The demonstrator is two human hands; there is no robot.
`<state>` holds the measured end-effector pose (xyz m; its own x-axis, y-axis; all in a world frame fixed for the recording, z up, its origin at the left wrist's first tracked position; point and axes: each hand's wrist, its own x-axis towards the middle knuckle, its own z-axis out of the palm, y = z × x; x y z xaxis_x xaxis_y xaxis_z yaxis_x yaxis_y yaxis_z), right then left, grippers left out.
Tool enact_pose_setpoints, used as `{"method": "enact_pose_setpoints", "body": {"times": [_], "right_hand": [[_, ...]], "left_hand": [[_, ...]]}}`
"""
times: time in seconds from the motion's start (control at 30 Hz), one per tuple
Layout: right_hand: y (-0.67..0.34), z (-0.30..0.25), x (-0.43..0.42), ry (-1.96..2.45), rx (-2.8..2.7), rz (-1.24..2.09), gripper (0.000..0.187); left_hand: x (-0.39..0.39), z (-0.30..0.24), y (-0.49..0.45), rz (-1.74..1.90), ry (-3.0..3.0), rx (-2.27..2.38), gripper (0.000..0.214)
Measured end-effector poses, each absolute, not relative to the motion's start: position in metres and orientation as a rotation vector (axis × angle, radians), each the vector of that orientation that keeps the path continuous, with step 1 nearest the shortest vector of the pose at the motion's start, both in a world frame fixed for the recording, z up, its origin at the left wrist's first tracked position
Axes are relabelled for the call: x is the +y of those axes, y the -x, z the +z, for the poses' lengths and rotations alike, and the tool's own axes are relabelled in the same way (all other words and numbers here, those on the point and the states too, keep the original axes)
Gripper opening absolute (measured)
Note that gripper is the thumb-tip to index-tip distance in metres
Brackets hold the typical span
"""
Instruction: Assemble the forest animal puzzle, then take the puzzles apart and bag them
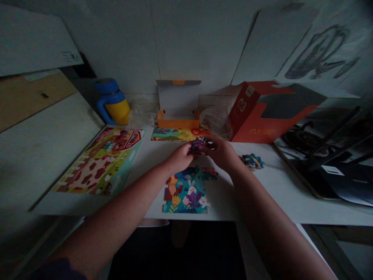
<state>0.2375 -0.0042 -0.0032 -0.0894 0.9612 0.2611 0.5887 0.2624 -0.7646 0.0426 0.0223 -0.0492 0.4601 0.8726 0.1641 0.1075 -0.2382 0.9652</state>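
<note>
Several dark purple jigsaw puzzle pieces (pixel 199 144) are held between both hands above the table. My left hand (pixel 182 156) is closed round their left side. On the right, my right hand (pixel 220 151) grips them with thumb and fingers; its far fingers are partly hidden. Just below the hands lies a partly joined jigsaw puzzle (pixel 186 193) with a rabbit, a dog-like animal and plants on teal. A small stack of loose puzzle pieces (pixel 253 161) sits to the right of my right forearm.
A farm-picture puzzle (pixel 107 161) lies at left, near a blue and yellow jug (pixel 112 103). Behind stand an open orange box (pixel 178 123), clear plastic packaging (pixel 215 118) and a red box (pixel 262 116). A colourful animal-print strip (pixel 167 134) lies before the orange box. Dark equipment (pixel 335 175) is at right.
</note>
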Motion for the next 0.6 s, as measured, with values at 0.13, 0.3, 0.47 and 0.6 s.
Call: {"method": "enact_pose_setpoints", "body": {"times": [0.13,0.3,0.47,0.6], "right_hand": [[-0.242,0.001,-0.004,1.433,-1.917,0.505,0.026],[-0.251,-0.002,-0.001,1.527,-2.114,0.286,0.019],[-0.253,-0.012,0.001,1.554,-2.246,0.248,0.02],[-0.254,-0.011,0.001,1.607,-2.204,0.221,0.02]], "left_hand": [[0.014,-0.04,-0.041,0.968,-1.797,0.904,0.054],[0.01,-0.036,-0.037,1.063,-1.929,1.076,0.058],[0.01,-0.03,-0.031,1.081,-2.07,1.169,0.04],[-0.001,-0.016,-0.03,1.039,-2.247,1.099,0.011]]}}
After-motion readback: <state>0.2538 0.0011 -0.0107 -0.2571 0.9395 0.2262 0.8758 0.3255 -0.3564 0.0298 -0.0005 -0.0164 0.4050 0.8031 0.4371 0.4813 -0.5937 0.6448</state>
